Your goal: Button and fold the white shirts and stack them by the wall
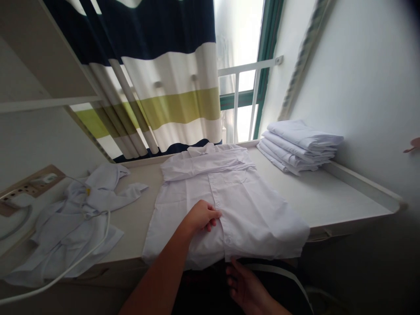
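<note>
A white button-up shirt lies front side up in front of me, its collar toward the window and its sleeves folded across the upper chest. The hem hangs a little over the near edge. My left hand is closed in a pinch on the shirt's button placket, just below a button near the middle. Lower down, my right hand grips the bottom corner of the placket at the hem between thumb and fingers. Shadow partly obscures the right fingers.
The shirt rests on a white desk. Folded white shirts form a stack at the back right. Crumpled white garments lie at the left, crossed by a white cable near a power strip. A striped curtain hangs behind.
</note>
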`<state>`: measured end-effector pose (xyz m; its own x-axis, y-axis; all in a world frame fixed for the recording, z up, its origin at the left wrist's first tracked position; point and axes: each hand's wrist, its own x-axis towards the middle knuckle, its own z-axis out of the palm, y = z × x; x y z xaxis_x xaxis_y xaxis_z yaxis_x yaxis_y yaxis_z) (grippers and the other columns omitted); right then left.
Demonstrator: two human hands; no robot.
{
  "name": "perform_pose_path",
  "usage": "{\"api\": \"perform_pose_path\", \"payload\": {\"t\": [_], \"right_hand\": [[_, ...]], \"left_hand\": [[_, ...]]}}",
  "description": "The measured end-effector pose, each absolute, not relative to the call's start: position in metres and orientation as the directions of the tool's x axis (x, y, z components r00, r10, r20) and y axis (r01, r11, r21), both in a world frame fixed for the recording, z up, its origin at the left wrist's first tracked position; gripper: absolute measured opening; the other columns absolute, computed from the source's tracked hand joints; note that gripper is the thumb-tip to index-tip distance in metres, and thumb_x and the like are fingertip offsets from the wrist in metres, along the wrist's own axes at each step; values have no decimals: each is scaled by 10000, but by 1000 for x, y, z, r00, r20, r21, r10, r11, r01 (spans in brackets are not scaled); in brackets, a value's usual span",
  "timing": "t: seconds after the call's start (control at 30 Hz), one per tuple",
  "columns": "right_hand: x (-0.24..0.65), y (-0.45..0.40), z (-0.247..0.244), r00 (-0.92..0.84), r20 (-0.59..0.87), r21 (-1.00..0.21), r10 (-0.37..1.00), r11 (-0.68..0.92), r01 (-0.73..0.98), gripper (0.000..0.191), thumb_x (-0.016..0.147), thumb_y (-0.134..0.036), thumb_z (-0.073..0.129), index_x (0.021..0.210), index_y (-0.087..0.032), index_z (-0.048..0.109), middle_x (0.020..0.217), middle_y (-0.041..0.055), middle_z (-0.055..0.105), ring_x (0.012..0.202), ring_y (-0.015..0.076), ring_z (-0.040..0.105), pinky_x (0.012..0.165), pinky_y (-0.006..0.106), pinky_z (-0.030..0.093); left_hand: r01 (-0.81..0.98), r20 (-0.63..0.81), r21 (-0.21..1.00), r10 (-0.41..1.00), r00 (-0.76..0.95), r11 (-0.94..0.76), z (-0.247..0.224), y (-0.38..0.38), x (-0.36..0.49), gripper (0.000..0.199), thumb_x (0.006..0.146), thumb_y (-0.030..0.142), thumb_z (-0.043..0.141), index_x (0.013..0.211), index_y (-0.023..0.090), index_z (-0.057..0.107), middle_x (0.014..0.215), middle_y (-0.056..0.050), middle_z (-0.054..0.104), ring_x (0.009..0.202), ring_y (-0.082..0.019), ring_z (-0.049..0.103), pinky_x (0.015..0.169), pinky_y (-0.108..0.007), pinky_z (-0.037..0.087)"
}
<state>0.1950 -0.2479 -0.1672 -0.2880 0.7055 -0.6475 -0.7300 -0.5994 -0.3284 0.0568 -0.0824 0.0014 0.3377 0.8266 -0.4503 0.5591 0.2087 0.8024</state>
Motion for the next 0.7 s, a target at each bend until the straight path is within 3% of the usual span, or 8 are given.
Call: {"api": "perform_pose_path", "payload": {"t": [0.2,0.37,0.47,0.53,0.6,0.7], "right_hand": [[189,-253,-184,-199,-603,-464,772,-543,-700,503,683,-529,874,811,-208,508,640,-76,564,510,71,508,424,178,328],[189,-254,-203,-179,-526,-642,831,-527,-557,557,665,-643,838,780,-202,519,610,-63,554,462,82,498,355,177,311],[188,-252,-220,-204,-535,-654,820,-555,-515,603,615,-694,836,766,-197,529,601,-53,574,443,85,508,359,180,301],[188,-250,-231,-206,-535,-672,819,-561,-484,629,600,-723,826,738,-183,534,592,-38,595,441,80,525,400,181,308],[188,-249,-240,-196,-512,-707,837,-539,-458,643,597,-741,815,728,-167,556,586,-26,609,450,73,537,455,193,332],[189,-247,-248,-182,-469,-758,864,-500,-419,656,584,-767,800,744,-165,594,579,-21,616,471,79,530,504,220,351]], "left_hand": [[673,-358,734,892,276,86,2,-96,58,240,833,380,621,761,152,631,590,-4,629,424,-104,531,473,-237,351],[898,-84,384,960,266,-215,19,-102,63,179,794,348,669,708,193,648,766,-59,693,758,-211,651,689,-304,456],[869,46,282,911,410,-406,30,-82,66,160,834,360,667,884,208,662,1049,-93,703,1038,-270,639,869,-358,498],[812,104,256,850,516,-524,30,-61,66,316,916,424,598,1148,213,642,1383,-122,601,1329,-304,509,1067,-428,436],[787,38,234,814,580,-572,21,-40,64,542,983,509,482,1435,211,486,1627,-124,369,1527,-311,270,1205,-510,282],[791,-131,188,784,607,-582,3,-21,59,745,1012,584,344,1608,159,210,1705,-145,144,1583,-303,93,1244,-587,124]]}}
